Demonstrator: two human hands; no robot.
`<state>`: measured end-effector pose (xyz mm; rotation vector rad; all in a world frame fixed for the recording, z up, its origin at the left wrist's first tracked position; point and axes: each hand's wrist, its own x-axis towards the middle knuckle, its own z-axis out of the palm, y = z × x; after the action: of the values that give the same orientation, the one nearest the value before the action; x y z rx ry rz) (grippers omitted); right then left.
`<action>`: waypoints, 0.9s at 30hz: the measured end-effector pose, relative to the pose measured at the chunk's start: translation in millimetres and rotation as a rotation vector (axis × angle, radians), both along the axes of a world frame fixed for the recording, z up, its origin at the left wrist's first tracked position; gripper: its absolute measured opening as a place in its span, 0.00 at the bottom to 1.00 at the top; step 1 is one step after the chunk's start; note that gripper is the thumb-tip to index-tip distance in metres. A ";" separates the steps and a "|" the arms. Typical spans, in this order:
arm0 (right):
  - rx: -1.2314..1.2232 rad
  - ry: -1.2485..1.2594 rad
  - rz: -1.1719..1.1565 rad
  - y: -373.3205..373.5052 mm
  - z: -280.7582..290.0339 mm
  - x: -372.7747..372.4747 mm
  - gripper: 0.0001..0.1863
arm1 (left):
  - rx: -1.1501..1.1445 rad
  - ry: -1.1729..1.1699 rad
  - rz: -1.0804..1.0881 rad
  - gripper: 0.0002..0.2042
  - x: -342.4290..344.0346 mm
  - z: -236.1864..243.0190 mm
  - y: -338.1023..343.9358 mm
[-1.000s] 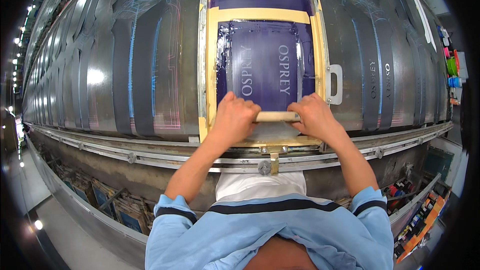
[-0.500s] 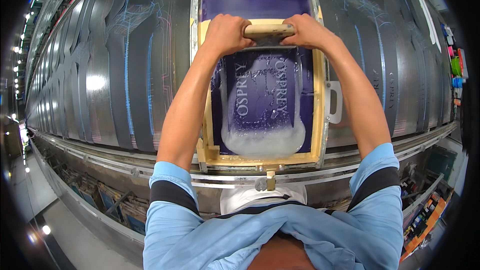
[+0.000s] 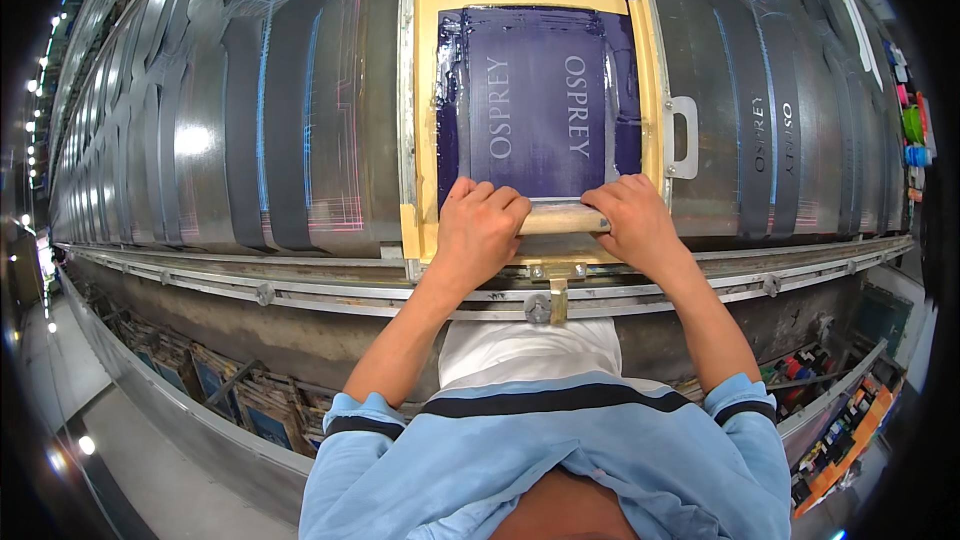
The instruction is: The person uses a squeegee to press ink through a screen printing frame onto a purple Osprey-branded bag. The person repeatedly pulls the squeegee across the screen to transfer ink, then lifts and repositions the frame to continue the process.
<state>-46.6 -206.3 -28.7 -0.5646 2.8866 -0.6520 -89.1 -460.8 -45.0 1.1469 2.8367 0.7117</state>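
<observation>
Both hands grip a squeegee's pale wooden handle (image 3: 555, 217) at the near end of a screen frame (image 3: 407, 70): my left hand (image 3: 480, 225) on the left end, my right hand (image 3: 630, 222) on the right. The screen (image 3: 530, 100) is purple with pale lettering, a glossy film and streaks along its sides, and is bordered by yellow tape (image 3: 525, 0). A metal handle (image 3: 683, 135) sticks out from the frame's right side. Below the squeegee a brass bracket (image 3: 558, 300) sits on the front rail. The squeegee's blade is mostly hidden.
A long dark table (image 3: 205, 175) stretches left and right, carrying rows of grey panels (image 3: 290, 170) with blue and pink lines. Metal rails (image 3: 280, 295) run along its near edge. Below are stored frames (image 3: 265, 405). Colourful items (image 3: 910, 125) stand beyond the right end.
Half a second ago my hands and the squeegee were at the screen's far end, with pale liquid pooled near me. They have come back to the near end, and the lettered area now shows without that pool.
</observation>
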 end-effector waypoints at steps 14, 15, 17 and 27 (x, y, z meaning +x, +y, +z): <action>0.095 0.097 0.016 51.6 6.9 -198.1 0.13 | -0.105 0.149 -0.055 0.12 -204.5 7.3 42.2; 0.086 0.062 -0.003 54.7 8.2 -216.8 0.14 | -0.139 0.107 -0.048 0.13 -226.2 9.7 47.8; 0.082 -0.009 -0.044 58.1 12.7 -247.0 0.15 | -0.135 0.067 -0.038 0.13 -254.6 12.9 54.5; 0.024 0.044 -0.035 53.6 -2.4 -229.4 0.15 | -0.096 0.079 -0.007 0.12 -233.9 5.2 51.5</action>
<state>-276.0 -152.6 -31.2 -0.5332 2.9477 -0.6168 -323.0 -409.3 -39.8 1.1958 2.8938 0.5353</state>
